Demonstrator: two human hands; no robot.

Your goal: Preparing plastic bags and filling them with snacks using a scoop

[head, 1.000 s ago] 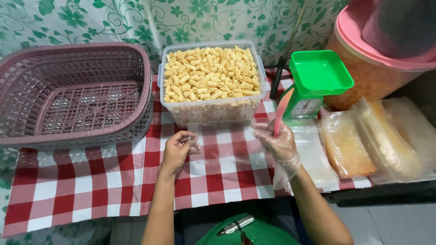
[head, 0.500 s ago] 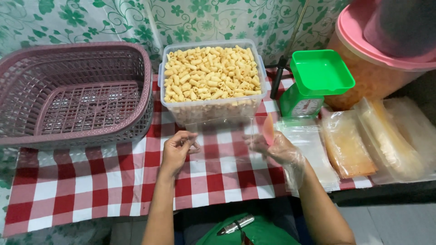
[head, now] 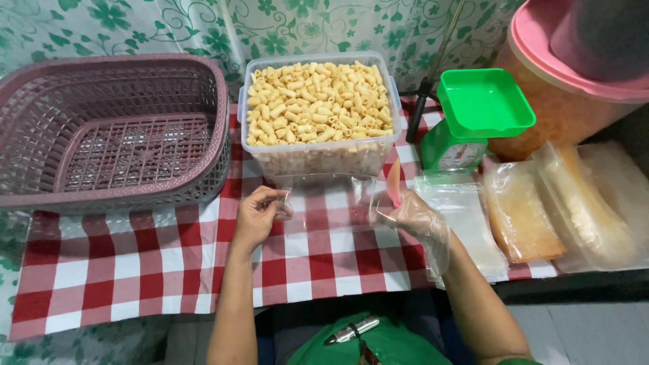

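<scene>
On the checked surface (head: 135,270), just before the clear tub of snacks (head: 318,101), both hands spread a clear plastic bag (head: 324,203). The left hand (head: 257,216) pinches one edge; the gloved right hand (head: 416,220) grasps the other edge plus a pink scoop (head: 393,182). Holding the mouth wide and level looks wise.

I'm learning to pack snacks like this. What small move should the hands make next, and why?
Probably pull the clear bag open at its mouth. The left hand and the gloved right hand pinch its two sides before the tub of snacks, and the bag looks flat and unfilled.
</scene>
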